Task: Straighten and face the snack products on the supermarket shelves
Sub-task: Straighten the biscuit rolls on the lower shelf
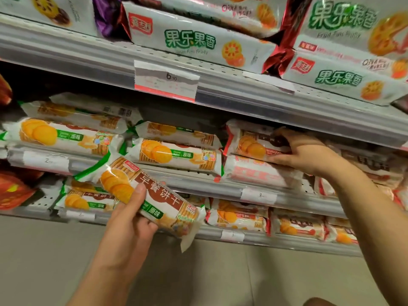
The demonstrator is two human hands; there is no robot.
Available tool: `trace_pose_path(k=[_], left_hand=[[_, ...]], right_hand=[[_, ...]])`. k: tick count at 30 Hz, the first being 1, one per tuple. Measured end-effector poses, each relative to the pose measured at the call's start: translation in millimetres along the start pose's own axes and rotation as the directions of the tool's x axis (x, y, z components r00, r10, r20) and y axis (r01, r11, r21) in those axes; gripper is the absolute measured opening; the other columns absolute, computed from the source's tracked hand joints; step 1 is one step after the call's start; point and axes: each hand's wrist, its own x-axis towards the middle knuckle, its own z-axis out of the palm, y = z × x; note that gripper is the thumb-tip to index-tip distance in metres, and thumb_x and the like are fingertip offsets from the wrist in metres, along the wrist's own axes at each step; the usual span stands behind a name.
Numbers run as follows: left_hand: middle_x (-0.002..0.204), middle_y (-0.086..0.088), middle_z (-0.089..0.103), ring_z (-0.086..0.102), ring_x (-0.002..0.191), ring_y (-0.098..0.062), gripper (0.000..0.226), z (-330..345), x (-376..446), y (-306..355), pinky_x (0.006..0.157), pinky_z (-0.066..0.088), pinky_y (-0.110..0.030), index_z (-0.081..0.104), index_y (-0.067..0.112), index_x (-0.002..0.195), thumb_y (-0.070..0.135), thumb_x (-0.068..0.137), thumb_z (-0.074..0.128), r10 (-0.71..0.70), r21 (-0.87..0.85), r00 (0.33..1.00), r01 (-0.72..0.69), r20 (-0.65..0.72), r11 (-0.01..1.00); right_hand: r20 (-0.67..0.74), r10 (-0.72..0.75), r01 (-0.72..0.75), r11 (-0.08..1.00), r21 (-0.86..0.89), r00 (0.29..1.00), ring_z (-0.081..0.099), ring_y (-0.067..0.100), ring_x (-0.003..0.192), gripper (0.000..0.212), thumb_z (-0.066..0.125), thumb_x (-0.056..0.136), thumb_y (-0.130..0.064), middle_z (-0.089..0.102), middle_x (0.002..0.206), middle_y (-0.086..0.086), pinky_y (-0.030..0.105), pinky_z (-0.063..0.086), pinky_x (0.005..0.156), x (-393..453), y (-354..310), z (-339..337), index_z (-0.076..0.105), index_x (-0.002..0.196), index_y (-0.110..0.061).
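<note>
I stand close to supermarket shelving that fills the upper part of my view, with bare pale floor [55,257] below it and open air between my arms and the shelf fronts. Three grey shelf edges slant down to the right; the top edge [276,100] carries a torn price tag [165,81], and the gap beneath it is shallow and dark. On the far left a stack of green-trimmed biscuit packs [64,134] lies lengthwise on the middle shelf, faces forward. My left hand [130,226] is out in front of the shelves, fingers curled under and thumb pressed across the face of a green-trimmed biscuit pack [150,195], which tilts down to the right, clear of the shelf. Behind it a second green-trimmed stack [176,153] sits near the middle shelf's lip. To the right, my right hand [306,151] reaches into the middle shelf, its fingers curled over the top of a red-trimmed biscuit pack [254,144] and thumb under its near end; that pack lies on another red-trimmed one. The top shelf holds large white fruit biscuit packs [198,40]; the lowest shelf holds more red-trimmed packs [298,226]
</note>
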Motion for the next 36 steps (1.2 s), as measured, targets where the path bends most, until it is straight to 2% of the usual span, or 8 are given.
trace_pose_path(k=[4,10,16,20,23,29,34,36], left_hand=[[0.129,-0.014,0.069,0.067,0.120,-0.026,0.055,-5,-1,5,0.097,0.053,-0.050,0.053,0.011,0.140,0.031,0.089,0.061,0.029,-0.013,0.999,-0.029,-0.014,0.999],[0.129,-0.015,0.069,0.067,0.119,-0.027,0.055,-12,5,11,0.097,0.053,-0.050,0.054,0.009,0.138,0.028,0.087,0.063,0.043,-0.007,0.999,-0.043,-0.030,0.999],[0.131,-0.014,0.068,0.067,0.120,-0.026,0.059,-13,9,15,0.103,0.049,-0.050,0.050,0.010,0.140,0.035,0.090,0.068,0.032,-0.022,0.999,-0.031,0.008,0.999],[0.121,-0.010,0.071,0.073,0.103,-0.021,0.064,-12,16,17,0.077,0.060,-0.034,0.052,0.009,0.140,0.038,0.086,0.066,0.016,-0.025,1.000,-0.016,-0.015,1.000],[0.125,-0.013,0.070,0.070,0.113,-0.029,0.066,-7,16,17,0.099,0.054,-0.053,0.052,0.014,0.140,0.038,0.083,0.075,0.028,-0.054,0.999,-0.029,-0.019,0.998],[0.129,-0.015,0.069,0.068,0.117,-0.034,0.069,-3,17,22,0.100,0.053,-0.056,0.048,0.017,0.142,0.038,0.080,0.067,0.117,-0.099,0.993,-0.114,0.024,0.989],[0.135,-0.013,0.066,0.064,0.124,-0.032,0.106,-7,20,27,0.100,0.054,-0.051,0.046,0.021,0.144,0.059,0.057,0.091,0.120,-0.064,0.990,-0.115,0.080,0.991],[0.132,-0.010,0.067,0.065,0.122,-0.030,0.091,-6,20,27,0.100,0.053,-0.052,0.052,0.025,0.138,0.061,0.062,0.087,0.162,-0.007,0.985,-0.162,0.062,0.987]], right_hand=[[-0.079,-0.088,0.088,0.996,-0.005,0.993,0.060,0.027,0.120,0.072,0.081,0.083,-0.037,0.061,0.136,0.005,0.038,0.049,0.100,10,-7,3,0.046,0.145,-0.023],[-0.071,-0.076,0.068,0.992,-0.105,0.995,0.058,0.030,0.123,0.085,0.083,0.080,-0.043,0.059,0.141,0.008,0.037,0.049,0.098,22,-2,12,0.040,0.150,-0.026],[-0.098,-0.091,0.075,0.984,-0.161,0.991,0.060,0.030,0.117,0.069,0.065,0.091,-0.050,0.062,0.134,0.010,0.039,0.050,0.093,12,-19,14,0.041,0.150,-0.023],[-0.386,-0.399,0.400,0.913,-0.083,0.832,0.068,0.022,0.097,0.038,0.050,0.097,-0.044,0.071,0.106,0.000,0.042,0.057,0.082,-14,-74,31,0.067,0.119,-0.019],[-0.414,-0.541,0.613,0.789,0.052,0.732,0.068,0.008,0.079,0.020,0.058,0.095,-0.032,0.071,0.088,-0.010,0.032,0.058,0.065,-35,-133,55,0.074,0.097,-0.020],[-0.213,-0.500,0.537,0.825,0.178,0.839,0.052,-0.001,0.110,0.062,0.049,0.085,-0.080,0.060,0.125,-0.022,0.026,0.049,0.088,-27,-185,88,0.055,0.131,-0.038],[-0.158,-0.515,0.537,0.778,0.325,0.842,0.054,-0.011,0.113,0.064,0.057,0.081,-0.080,0.057,0.127,-0.033,0.020,0.050,0.091,-23,-194,81,0.045,0.137,-0.049],[-0.211,-0.519,0.560,0.756,0.338,0.828,0.059,-0.010,0.108,0.060,0.062,0.084,-0.073,0.062,0.122,-0.032,0.017,0.051,0.085,-24,-195,77,0.052,0.135,-0.045]])
